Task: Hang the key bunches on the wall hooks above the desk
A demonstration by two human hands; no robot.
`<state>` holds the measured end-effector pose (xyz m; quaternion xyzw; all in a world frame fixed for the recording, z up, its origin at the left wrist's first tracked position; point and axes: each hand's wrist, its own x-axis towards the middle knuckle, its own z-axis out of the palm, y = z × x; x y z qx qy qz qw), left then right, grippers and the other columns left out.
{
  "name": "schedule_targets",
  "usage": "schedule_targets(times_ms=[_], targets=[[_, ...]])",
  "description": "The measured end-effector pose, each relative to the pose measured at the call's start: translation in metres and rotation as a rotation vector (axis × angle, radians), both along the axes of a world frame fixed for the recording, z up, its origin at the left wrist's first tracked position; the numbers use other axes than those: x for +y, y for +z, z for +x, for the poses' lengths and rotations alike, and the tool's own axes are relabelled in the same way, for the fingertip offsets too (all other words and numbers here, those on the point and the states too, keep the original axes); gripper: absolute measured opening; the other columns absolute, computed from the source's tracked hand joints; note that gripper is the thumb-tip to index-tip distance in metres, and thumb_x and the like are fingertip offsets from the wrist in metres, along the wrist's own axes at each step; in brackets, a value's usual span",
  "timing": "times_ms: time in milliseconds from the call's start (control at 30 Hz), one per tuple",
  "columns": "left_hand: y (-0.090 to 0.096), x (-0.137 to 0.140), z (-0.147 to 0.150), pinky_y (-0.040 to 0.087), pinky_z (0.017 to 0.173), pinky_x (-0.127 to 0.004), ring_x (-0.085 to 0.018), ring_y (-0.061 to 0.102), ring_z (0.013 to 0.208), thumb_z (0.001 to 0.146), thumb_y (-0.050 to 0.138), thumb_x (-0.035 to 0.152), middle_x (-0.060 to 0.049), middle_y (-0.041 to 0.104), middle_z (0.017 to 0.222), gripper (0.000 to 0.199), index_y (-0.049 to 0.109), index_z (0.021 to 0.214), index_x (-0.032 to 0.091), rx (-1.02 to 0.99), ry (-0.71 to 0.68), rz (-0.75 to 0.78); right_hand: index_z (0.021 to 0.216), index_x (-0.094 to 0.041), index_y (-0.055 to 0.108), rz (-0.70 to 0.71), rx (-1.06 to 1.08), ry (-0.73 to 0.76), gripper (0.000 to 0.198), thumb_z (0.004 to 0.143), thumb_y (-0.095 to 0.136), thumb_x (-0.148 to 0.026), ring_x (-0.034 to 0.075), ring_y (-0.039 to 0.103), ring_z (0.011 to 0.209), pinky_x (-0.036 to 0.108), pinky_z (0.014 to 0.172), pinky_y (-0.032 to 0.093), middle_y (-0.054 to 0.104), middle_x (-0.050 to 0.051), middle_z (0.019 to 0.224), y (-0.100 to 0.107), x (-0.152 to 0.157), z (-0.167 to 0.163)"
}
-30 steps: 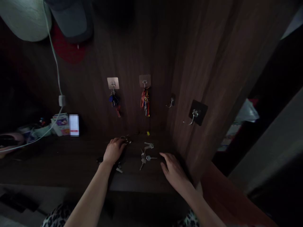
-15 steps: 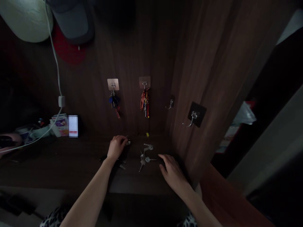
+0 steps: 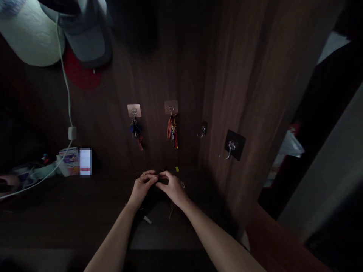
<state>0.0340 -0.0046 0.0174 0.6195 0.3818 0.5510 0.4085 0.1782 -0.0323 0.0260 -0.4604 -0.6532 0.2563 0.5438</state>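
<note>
Just above the dark wooden shelf, my left hand (image 3: pixel 141 189) and my right hand (image 3: pixel 173 189) meet fingertip to fingertip, both pinched closed. Whatever lies between the fingers is too small and dark to make out. Beneath and behind my right hand, a loose key (image 3: pixel 171 213) pokes out on the shelf, and part of another key (image 3: pixel 183 185) shows past the knuckles. A pale, flat key-like piece (image 3: pixel 147 219) lies by my left wrist. Behind the hands rests a small yellow piece (image 3: pixel 177 169).
Two key bunches hang on the back panel: a blue-tagged bunch (image 3: pixel 135 129) and a red-ribboned bunch (image 3: pixel 172 131). The right side panel bears a small hook (image 3: pixel 203 130) and a larger hook (image 3: pixel 231 147). Boxes (image 3: pixel 69 160) and a white cable (image 3: pixel 66 81) are at left.
My right hand has moved left from the side panel, over the loose keys, to meet my left hand. Its fingers have closed. The view has tilted up slightly.
</note>
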Motion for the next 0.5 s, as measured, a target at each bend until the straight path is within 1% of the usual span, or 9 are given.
schedule_targets(times_ms=[100, 167, 300, 400, 500], targets=[[-0.002, 0.001, -0.003, 0.04, 0.093, -0.033, -0.023, 0.054, 0.106, 0.063, 0.071, 0.038, -0.008, 0.06, 0.107, 0.022, 0.072, 0.07, 0.017, -0.024, -0.017, -0.022, 0.077, -0.018, 0.062, -0.005, 0.108, -0.021, 0.009, 0.072, 0.062, -0.025, 0.017, 0.063, 0.076, 0.028, 0.071, 0.047, 0.068, 0.002, 0.077, -0.012, 0.006, -0.006], [-0.001, 0.0, -0.003, 0.04, 0.093, -0.033, -0.023, 0.055, 0.105, 0.063, 0.071, 0.037, -0.008, 0.06, 0.106, 0.021, 0.072, 0.07, 0.017, -0.028, -0.019, -0.032, 0.075, -0.018, 0.062, 0.006, 0.146, -0.02, 0.011, 0.073, 0.061, -0.028, 0.016, 0.062, 0.072, 0.027, 0.069, 0.046, 0.067, 0.002, 0.074, -0.017, 0.006, -0.005], [0.001, -0.003, -0.002, 0.041, 0.09, -0.031, -0.021, 0.056, 0.102, 0.064, 0.07, 0.039, -0.007, 0.061, 0.105, 0.023, 0.071, 0.071, 0.017, -0.02, 0.004, -0.021, 0.077, -0.018, 0.063, 0.007, 0.193, -0.026, 0.015, 0.072, 0.061, -0.032, 0.016, 0.061, 0.073, 0.027, 0.069, 0.045, 0.067, 0.002, 0.074, -0.019, 0.003, -0.003], [0.001, -0.005, -0.004, 0.044, 0.082, -0.028, -0.02, 0.059, 0.093, 0.066, 0.067, 0.041, -0.007, 0.064, 0.101, 0.027, 0.07, 0.075, 0.016, -0.008, 0.05, -0.018, 0.077, -0.018, 0.064, -0.011, 0.263, -0.047, 0.018, 0.071, 0.062, -0.035, 0.017, 0.061, 0.073, 0.028, 0.069, 0.045, 0.067, 0.002, 0.074, -0.018, 0.003, 0.0], [0.001, -0.006, -0.01, 0.046, 0.07, -0.026, -0.017, 0.061, 0.078, 0.069, 0.062, 0.046, -0.005, 0.067, 0.084, 0.033, 0.067, 0.083, 0.016, 0.035, 0.166, -0.008, 0.076, -0.018, 0.063, -0.037, 0.395, -0.084, 0.022, 0.067, 0.064, -0.039, 0.017, 0.061, 0.069, 0.028, 0.066, 0.046, 0.066, 0.002, 0.069, -0.018, 0.007, 0.005]])
